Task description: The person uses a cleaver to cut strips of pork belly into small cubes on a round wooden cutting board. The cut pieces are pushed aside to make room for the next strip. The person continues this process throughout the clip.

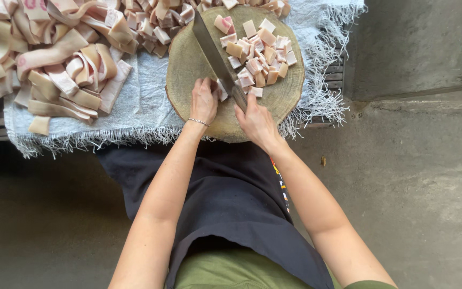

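A long cleaver (pixel 213 51) with a grey blade lies slanted across the round wooden chopping block (pixel 188 69), its handle in the right hand (pixel 256 122). The left hand (pixel 204 100) presses a pale pink meat strip (pixel 221 90) just beside the blade.

Single head-worn view, looking straight down

The camera sat above the person's own forearms, faced down and slightly forward over a round wooden chopping block (pixel 188 64) on a white cloth (pixel 145 101), close enough to fill the upper frame; concrete floor (pixel 413 176) lay below.
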